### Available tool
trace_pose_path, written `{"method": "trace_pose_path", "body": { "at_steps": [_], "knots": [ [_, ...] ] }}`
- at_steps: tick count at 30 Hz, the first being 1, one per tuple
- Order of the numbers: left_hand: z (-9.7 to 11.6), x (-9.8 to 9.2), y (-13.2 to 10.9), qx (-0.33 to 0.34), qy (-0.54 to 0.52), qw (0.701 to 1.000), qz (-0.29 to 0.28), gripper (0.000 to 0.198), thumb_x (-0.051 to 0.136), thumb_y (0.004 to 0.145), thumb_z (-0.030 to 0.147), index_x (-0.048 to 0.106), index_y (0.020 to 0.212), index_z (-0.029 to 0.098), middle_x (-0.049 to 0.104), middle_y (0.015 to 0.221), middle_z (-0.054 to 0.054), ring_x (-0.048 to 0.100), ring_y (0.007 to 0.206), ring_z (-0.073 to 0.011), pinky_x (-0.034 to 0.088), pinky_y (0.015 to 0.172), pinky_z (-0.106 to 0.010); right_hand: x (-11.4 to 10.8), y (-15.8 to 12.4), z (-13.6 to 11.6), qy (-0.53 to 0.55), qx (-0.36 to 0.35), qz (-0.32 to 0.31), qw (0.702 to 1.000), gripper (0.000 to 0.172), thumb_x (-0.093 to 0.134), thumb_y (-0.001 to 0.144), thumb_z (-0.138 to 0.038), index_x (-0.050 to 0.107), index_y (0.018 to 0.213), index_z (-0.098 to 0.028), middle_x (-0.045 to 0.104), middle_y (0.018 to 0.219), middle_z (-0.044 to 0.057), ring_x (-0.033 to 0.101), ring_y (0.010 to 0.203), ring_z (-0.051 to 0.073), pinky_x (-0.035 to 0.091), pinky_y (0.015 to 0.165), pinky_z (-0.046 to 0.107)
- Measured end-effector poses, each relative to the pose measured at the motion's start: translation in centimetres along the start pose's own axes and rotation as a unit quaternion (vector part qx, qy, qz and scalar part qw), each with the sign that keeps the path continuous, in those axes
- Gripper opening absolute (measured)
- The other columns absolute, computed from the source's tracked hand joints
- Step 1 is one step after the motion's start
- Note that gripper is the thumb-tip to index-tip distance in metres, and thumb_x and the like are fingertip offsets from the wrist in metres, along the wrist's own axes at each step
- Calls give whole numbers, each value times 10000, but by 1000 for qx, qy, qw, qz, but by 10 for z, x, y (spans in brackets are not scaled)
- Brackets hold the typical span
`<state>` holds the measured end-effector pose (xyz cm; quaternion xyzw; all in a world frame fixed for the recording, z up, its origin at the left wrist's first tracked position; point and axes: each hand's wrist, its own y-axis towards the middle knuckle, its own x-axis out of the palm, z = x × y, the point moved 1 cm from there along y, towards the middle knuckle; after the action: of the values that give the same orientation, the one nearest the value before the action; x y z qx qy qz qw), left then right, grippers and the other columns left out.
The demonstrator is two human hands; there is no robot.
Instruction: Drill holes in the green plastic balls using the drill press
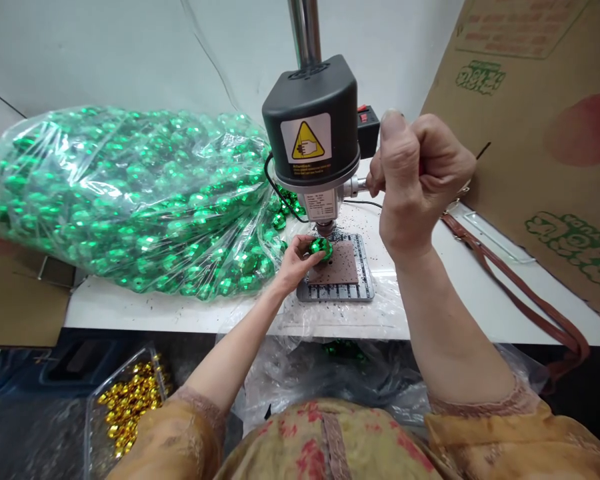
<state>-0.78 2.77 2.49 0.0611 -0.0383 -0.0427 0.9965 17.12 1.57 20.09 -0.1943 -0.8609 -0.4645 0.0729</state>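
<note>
Between the thumb and fingers of my left hand (299, 261) is a shiny green faceted ball (321, 249). I hold it just under the chuck of a small black bench drill press (310, 127); whether the bit touches it is hidden. Beneath the ball, a brown board (339, 265) lies on the slotted metal base (337, 293). My right hand (413, 173) is raised beside the drill head, its fingers wrapped round the feed lever (363, 185), whose grip is mostly covered by the hand.
A large clear bag of green balls (145, 200) fills the left of the white table. Dark shavings are scattered round the base. On the right are a brown leather strap (520, 290) and a big cardboard box (545, 133). Below left stands a clear bin of gold balls (133, 400).
</note>
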Motion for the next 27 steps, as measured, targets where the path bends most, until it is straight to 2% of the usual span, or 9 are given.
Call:
{"method": "trace_pose_path", "body": {
  "at_steps": [8, 14, 18, 22, 27],
  "knots": [
    [-4, 0, 0, 11, 17, 1000, -13, 569, 976, 643, 447, 646, 1038, 204, 703, 1023, -32, 674, 998, -190, 535, 957, -348, 0, 0, -2, 2, 5, 0, 1000, 604, 618, 928, -642, 300, 619, -231, 322, 564, -60, 358, 508, 64, 431, 588, 289],
    [-9, 2, -2, -10, 37, 998, -58, 680, 988, 634, 433, 675, 1200, 223, 728, 1217, -88, 703, 1128, -262, 547, 1058, -435, 0, 0, -1, 3, -1, -4, 1000, 607, 610, 933, -646, 294, 622, -232, 303, 573, -58, 348, 507, 61, 425, 580, 287],
    [-9, 2, -7, 0, 79, 993, -91, 696, 975, 663, 415, 674, 1262, 228, 742, 1236, -99, 711, 1148, -295, 553, 1070, -472, -1, 0, -2, 8, -1, -9, 1000, 584, 605, 954, -602, 293, 628, -231, 270, 594, -57, 348, 520, 56, 389, 567, 275],
    [-5, 1, -11, 32, 142, 986, -79, 631, 944, 710, 402, 684, 1259, 231, 753, 1207, -93, 672, 1240, -326, 537, 1090, -460, -2, 0, -3, 10, -8, -12, 1000, 565, 612, 975, -528, 293, 619, -226, 265, 583, -59, 341, 516, 56, 353, 567, 278],
    [-1, 4, -12, 41, 153, 985, -63, 597, 938, 714, 401, 695, 1231, 226, 757, 1179, -95, 665, 1247, -337, 527, 1092, -462, -1, 0, -3, -2, -6, -8, 1000, 555, 611, 974, -531, 308, 617, -233, 277, 570, -57, 343, 514, 71, 326, 558, 291]
  ]
}}
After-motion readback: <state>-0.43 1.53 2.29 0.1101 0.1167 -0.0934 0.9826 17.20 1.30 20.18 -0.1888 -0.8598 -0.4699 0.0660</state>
